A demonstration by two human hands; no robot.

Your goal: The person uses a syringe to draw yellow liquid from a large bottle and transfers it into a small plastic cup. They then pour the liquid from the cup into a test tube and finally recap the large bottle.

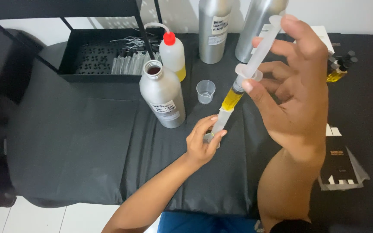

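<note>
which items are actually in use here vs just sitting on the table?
In use:
- syringe with yellow liquid, held by right hand
- small vial at its tip, held by left hand

Lying about:
- open metal bottle
- small clear cup
- red-capped squeeze bottle
- black tray
- black box

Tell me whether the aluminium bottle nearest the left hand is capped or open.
Open: the aluminium bottle stands upright with no cap, its dark round mouth showing.

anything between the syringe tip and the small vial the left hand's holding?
Nothing visible. The syringe tip sits right at the mouth of the small vial pinched in the left hand; the right hand holds the barrel and plunger.
</note>
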